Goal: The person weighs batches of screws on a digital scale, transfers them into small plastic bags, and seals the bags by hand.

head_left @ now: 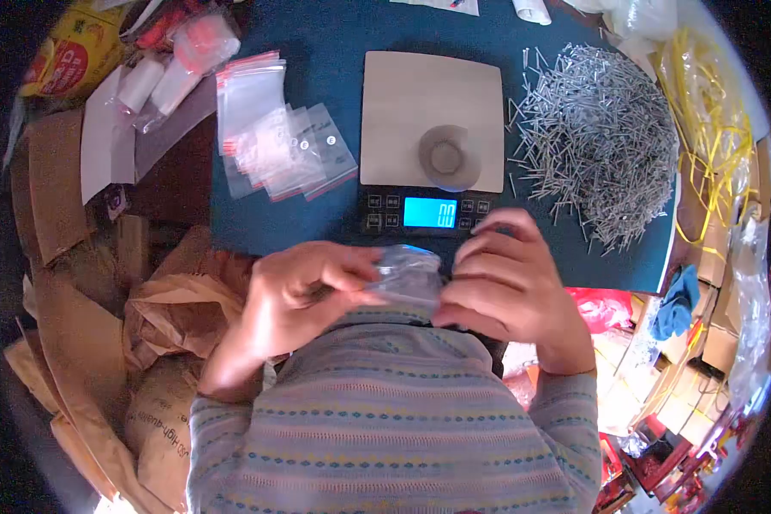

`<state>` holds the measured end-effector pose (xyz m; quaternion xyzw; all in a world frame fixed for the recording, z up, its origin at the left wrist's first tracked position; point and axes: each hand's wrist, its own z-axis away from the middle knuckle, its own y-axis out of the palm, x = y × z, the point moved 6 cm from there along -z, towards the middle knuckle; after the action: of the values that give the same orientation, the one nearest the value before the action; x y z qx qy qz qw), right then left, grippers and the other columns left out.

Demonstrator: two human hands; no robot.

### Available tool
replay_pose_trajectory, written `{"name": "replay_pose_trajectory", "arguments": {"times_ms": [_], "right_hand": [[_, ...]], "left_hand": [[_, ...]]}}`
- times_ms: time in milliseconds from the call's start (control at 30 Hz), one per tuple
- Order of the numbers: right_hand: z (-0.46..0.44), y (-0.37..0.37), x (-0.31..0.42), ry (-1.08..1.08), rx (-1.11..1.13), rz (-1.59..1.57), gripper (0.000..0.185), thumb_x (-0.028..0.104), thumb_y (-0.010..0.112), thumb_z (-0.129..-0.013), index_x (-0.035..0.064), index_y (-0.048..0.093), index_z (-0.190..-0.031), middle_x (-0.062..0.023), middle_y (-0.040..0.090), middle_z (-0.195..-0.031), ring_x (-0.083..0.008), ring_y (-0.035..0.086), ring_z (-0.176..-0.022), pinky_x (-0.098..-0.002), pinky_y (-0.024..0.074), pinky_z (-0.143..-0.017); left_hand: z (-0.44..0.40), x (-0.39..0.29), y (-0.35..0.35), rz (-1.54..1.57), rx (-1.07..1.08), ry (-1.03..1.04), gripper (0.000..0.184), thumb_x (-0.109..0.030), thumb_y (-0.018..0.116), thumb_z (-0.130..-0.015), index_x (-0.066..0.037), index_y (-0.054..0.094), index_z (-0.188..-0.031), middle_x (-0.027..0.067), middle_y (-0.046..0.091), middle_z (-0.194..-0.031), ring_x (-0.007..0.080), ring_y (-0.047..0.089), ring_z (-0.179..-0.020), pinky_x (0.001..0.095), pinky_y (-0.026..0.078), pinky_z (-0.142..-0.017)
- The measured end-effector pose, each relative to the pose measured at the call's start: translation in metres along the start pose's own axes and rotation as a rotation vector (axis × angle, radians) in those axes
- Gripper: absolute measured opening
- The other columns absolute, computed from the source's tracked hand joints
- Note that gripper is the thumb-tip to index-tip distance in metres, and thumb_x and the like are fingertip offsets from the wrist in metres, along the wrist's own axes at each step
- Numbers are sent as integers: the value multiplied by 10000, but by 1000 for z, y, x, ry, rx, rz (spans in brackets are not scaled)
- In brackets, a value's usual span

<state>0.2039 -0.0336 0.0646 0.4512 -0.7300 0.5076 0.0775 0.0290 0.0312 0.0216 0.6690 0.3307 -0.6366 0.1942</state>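
Observation:
Between my two hands, in front of my body, is a clear plastic bag [408,272]. My left hand [313,287] pinches its left side between thumb and fingers. My right hand [505,278] is at the bag's right edge with its fingers curled; it is slightly blurred. Just beyond them lies a digital scale [394,111] with a lit display, and a small round cup [445,156] stands on its plate. Flat clear zip bags with red edges [270,128] overlap to the left of the scale. A large heap of metal nails [604,137] lies to its right.
The blue-green table [325,43] carries these things. Packaged rolls [176,77] lie at the back left. Yellow straps [711,128] hang beyond the nails. Cardboard [73,317] and brown paper bags [176,317] stand at the lower left. A blue cloth [677,304] is at the right.

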Motion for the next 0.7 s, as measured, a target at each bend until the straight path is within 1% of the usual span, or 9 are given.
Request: {"name": "replay_pose_trajectory", "arguments": {"times_ms": [67,100,167,200,233,267,367,567,700], "right_hand": [[-8,-25,24,9,0,16,245,265,779,-598,132,660,-766,5,568,-657,-185,574,-618,-357,468,-642],[-7,-42,42,-33,-89,61,257,218,763,-588,144,679,-820,-13,591,-690,-186,582,-638,-340,464,-559],[-10,-64,69,-54,-349,175,188,158,721,-606,130,627,-766,-21,581,-673,-194,575,-612,-323,462,-536],[-11,-69,82,-15,-520,250,170,147,707,-623,127,603,-755,-15,560,-649,-197,564,-595,-313,456,-528],[-21,-77,92,143,-353,233,223,137,693,-670,121,573,-857,-73,557,-793,-213,562,-728,-377,472,-626],[-23,-87,97,90,-339,173,223,136,692,-671,121,572,-858,-73,557,-793,-213,562,-727,-377,473,-625],[-21,-97,99,-28,-355,104,222,136,690,-676,120,569,-861,-73,557,-793,-215,563,-724,-378,474,-625],[-20,-101,103,-53,-361,78,221,135,685,-685,119,562,-867,-74,557,-794,-217,565,-718,-379,476,-623],[-20,-101,104,-67,-362,63,220,135,682,-691,119,558,-871,-74,557,-794,-218,566,-714,-380,478,-623]], "left_hand": [[14,-5,-21,-79,52,-52,104,29,748,-722,-9,684,-795,124,696,-863,249,688,-876,333,548,-731],[23,-9,-34,-151,73,-84,105,17,756,-717,-7,693,-799,119,695,-843,239,689,-840,324,546,-708],[42,-17,-59,-326,33,-285,139,40,742,-707,-44,646,-762,132,688,-830,246,670,-806,355,529,-710],[50,-22,-70,-415,52,-345,104,7,745,-705,-17,659,-759,124,682,-798,235,664,-758,344,520,-677],[58,-25,-80,-504,74,-403,98,-25,748,-704,10,673,-755,116,676,-766,223,659,-709,332,510,-644],[62,-28,-86,-581,119,-361,115,-33,723,-697,16,647,-768,146,665,-757,276,659,-706,363,494,-638],[79,-24,-102,-756,150,-485,122,-13,721,-687,4,650,-786,138,664,-797,267,654,-739,355,500,-653],[109,0,-111,-903,101,-816,173,27,716,-668,-21,656,-823,120,663,-876,248,645,-806,337,511,-683],[106,11,-104,-868,90,-829,226,37,713,-659,-39,660,-864,113,660,-916,246,638,-840,338,513,-706]]}}
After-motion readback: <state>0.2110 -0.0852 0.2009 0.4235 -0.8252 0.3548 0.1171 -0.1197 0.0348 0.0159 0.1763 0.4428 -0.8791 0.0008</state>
